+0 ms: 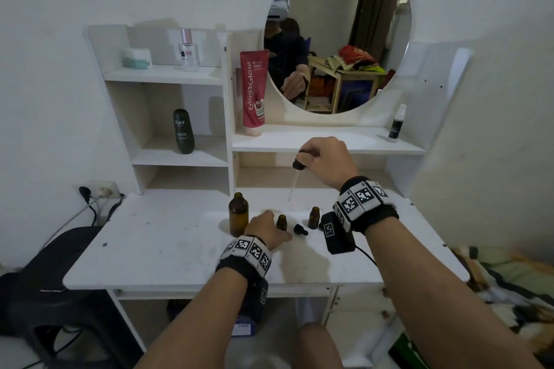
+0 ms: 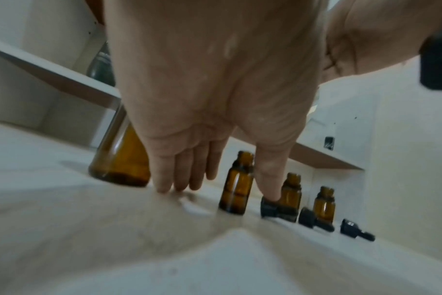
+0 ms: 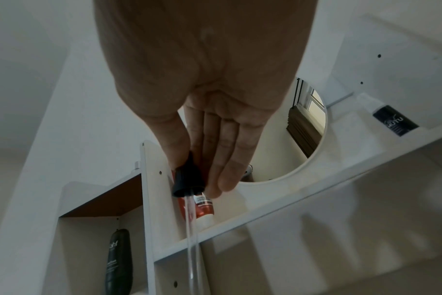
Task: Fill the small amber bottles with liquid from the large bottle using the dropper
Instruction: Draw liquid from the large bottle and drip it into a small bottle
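Note:
The large amber bottle point(image 1: 238, 214) stands uncapped on the white table point(image 1: 156, 249). To its right stand small amber bottles point(image 1: 281, 222) point(image 1: 314, 217); the left wrist view shows three point(image 2: 236, 185) point(image 2: 293, 189) point(image 2: 324, 201), all uncapped, with black caps point(image 2: 313, 219) point(image 2: 356, 232) lying in front. My left hand point(image 1: 266, 229) rests on the table between the large bottle and the nearest small one, fingers straight point(image 2: 164, 183), thumb on a black cap point(image 2: 278, 208). My right hand point(image 1: 325, 159) pinches the dropper's black bulb point(image 1: 299, 160) point(image 3: 188, 175) above the table, glass tube point(image 1: 293, 186) pointing down.
Behind the table a white shelf unit point(image 1: 326, 141) holds a red tube point(image 1: 253, 93), a dark green bottle point(image 1: 183, 130) and a spray bottle point(image 1: 397, 121). A round mirror point(image 1: 337, 30) hangs above. A wall socket with cables point(image 1: 99, 192) and a dark stool point(image 1: 60, 278) are at the left.

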The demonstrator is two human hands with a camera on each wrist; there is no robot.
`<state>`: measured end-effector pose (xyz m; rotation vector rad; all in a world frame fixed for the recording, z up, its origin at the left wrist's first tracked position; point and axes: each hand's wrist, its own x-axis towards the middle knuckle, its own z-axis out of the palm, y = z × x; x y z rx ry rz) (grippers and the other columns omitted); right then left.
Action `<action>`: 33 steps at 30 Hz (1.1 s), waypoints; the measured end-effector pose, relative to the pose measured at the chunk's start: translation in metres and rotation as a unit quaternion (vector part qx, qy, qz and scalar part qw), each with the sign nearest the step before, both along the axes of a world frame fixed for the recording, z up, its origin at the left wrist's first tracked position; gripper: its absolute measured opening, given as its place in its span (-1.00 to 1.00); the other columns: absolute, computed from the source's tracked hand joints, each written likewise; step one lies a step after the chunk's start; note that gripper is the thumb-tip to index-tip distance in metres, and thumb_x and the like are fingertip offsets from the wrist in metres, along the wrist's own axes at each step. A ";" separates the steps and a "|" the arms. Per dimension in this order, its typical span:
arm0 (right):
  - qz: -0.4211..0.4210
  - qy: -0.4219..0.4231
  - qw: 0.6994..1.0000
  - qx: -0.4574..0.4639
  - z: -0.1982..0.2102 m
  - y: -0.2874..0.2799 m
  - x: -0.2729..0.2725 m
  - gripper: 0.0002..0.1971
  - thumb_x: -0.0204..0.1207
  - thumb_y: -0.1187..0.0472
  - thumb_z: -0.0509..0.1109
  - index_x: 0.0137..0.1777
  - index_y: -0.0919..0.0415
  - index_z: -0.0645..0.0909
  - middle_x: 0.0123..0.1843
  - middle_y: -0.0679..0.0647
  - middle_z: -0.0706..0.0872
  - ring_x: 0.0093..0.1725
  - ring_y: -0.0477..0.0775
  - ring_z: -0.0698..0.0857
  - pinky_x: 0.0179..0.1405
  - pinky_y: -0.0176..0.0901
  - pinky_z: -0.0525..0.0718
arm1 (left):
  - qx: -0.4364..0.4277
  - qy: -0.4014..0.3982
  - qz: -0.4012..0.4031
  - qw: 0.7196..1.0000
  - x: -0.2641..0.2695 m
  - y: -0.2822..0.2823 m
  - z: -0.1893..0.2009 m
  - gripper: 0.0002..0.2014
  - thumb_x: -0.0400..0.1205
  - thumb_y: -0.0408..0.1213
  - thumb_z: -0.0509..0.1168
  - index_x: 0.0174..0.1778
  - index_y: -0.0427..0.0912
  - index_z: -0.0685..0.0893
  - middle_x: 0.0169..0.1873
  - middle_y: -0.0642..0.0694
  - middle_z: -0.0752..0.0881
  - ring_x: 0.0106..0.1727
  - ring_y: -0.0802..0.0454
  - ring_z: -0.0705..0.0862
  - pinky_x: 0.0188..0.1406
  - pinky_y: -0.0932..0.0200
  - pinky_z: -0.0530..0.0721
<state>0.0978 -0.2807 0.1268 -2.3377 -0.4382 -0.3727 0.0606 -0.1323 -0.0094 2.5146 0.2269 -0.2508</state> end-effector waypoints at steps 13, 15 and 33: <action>0.027 0.024 0.999 -0.011 -0.016 0.016 -0.001 -0.89 0.54 0.21 0.40 -0.13 0.17 0.76 -0.29 -0.09 0.73 -0.19 -0.04 0.70 -0.24 -0.28 0.61 | -0.014 -0.050 0.033 0.998 0.010 0.000 -0.012 -0.73 0.48 -0.10 0.47 0.05 -0.11 0.80 -0.03 -0.07 0.79 0.03 -0.03 0.74 -0.02 0.22 0.65; 0.031 0.031 0.999 -0.011 -0.018 0.018 -0.001 -0.88 0.54 0.22 0.40 -0.16 0.15 0.76 -0.32 -0.14 0.72 -0.23 -0.10 0.69 -0.29 -0.35 0.58 | -0.020 -0.049 0.033 0.998 0.010 0.001 -0.013 -0.74 0.47 -0.10 0.47 0.03 -0.10 0.81 -0.05 -0.06 0.80 0.01 -0.02 0.74 -0.06 0.23 0.65; 0.040 0.054 0.997 -0.040 -0.026 0.022 -0.001 -0.88 0.57 0.25 0.37 -0.13 0.20 0.73 -0.38 -0.22 0.69 -0.34 -0.31 0.63 -0.37 -0.45 0.46 | -0.029 -0.064 0.031 0.997 0.013 0.002 -0.016 -0.72 0.49 -0.13 0.49 0.07 -0.14 0.81 -0.03 -0.09 0.80 0.03 -0.04 0.75 0.08 0.13 0.72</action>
